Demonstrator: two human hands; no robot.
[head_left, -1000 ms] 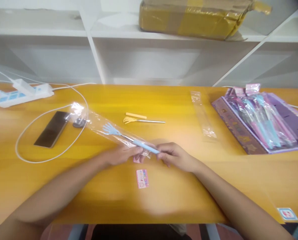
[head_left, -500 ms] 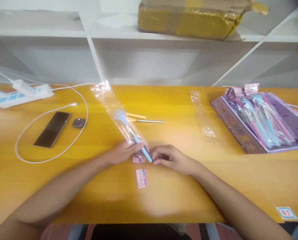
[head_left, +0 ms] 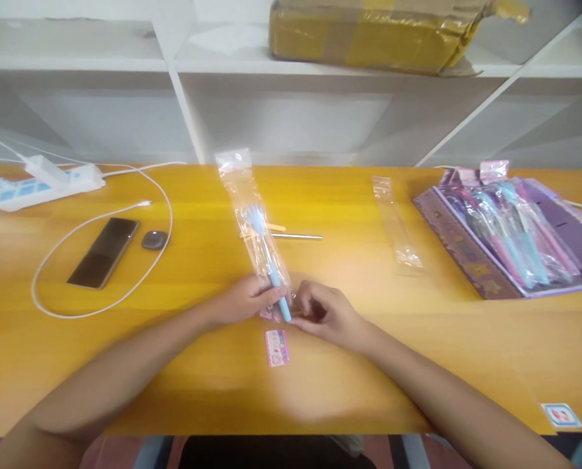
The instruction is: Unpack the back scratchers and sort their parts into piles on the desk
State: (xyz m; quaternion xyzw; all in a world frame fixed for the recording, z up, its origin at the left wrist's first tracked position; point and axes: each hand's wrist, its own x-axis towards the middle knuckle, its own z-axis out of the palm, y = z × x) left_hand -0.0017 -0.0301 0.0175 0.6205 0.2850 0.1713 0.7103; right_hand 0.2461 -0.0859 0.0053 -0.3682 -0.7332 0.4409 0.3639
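Note:
A light-blue back scratcher [head_left: 274, 274] with a claw-shaped head and a metal rod lies along a long clear plastic bag [head_left: 242, 185]; whether it is inside or on top, I cannot tell. My left hand [head_left: 247, 299] is closed around its handle and the bag, thumb on top. At the handle's lower end, my right hand [head_left: 327, 316] has its fingers curled in a pinch at the bag's edge. A small pink printed card [head_left: 277, 348] lies just below the hands. Behind the bag rests a yellow item with a metal rod [head_left: 298, 236], partly covered.
To the right stands a purple display box [head_left: 471, 254] of bagged back scratchers, near a flat clear bag [head_left: 393, 221]. At left are a phone [head_left: 104, 253], a small dark case [head_left: 154, 240], a white cable and a power strip [head_left: 47, 182]. A taped carton [head_left: 369, 36] sits on the shelf.
The back scratcher and bag have swung more upright, their far end moving right over the yellow item. My right hand has shifted slightly down and left, close to the handle's end.

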